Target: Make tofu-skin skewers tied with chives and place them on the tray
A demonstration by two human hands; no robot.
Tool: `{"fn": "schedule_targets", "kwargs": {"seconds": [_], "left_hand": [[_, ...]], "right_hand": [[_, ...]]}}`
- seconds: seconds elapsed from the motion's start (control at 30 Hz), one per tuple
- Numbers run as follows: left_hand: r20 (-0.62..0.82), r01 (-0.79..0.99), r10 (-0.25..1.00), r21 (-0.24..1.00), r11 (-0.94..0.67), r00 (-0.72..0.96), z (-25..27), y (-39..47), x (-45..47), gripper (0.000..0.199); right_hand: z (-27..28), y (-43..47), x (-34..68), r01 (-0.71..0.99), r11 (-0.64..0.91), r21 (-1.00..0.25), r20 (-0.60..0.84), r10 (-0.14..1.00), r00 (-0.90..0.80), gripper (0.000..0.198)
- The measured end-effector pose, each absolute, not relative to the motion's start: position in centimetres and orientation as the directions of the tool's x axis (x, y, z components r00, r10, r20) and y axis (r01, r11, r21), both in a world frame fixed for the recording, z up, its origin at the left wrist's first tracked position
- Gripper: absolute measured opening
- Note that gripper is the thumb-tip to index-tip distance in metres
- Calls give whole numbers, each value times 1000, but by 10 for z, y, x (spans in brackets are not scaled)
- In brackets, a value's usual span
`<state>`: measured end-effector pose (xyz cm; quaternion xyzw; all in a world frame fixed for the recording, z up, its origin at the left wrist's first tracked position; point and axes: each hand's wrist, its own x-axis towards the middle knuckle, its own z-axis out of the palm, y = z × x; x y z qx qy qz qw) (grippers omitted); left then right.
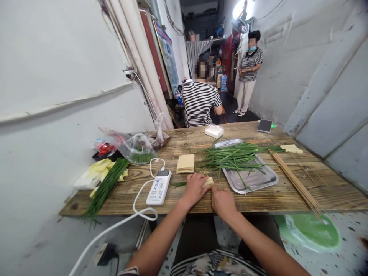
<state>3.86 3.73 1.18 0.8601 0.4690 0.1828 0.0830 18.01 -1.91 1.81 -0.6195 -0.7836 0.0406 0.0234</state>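
Note:
My left hand (196, 188) is closed over a pale yellow tofu-sheet roll (209, 181) on the tabletop, covering much of it. Green leaf tips stick out to the left of that hand. My right hand (223, 202) has its fingers curled, with the index fingertip pressed against the roll's right end. Just beyond my left hand is a stack of square tofu sheets (185, 164). A loose pile of green chives (230, 156) lies across a metal tray (268, 180) to the right.
Thin wooden skewers (296, 182) and finished-looking rolls (291, 148) lie right. A white power bank (159, 188) with a cable, more chives (107, 186) and plastic bags (135, 145) are left. A phone (264, 126) and white box (214, 131) sit at the back. Two people are beyond.

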Motion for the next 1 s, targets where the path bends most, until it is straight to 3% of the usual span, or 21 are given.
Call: {"fn": "schedule_targets", "kwargs": {"seconds": [0.3,1.0], "left_hand": [[307,753,892,483,-447,333,-9,36,51,20],[290,767,899,473,-434,330,-2,34,55,20]], "right_hand": [[15,-23,184,970,230,-81,-35,972,-233,47],[12,-57,194,974,212,-83,-41,975,-216,51]]}}
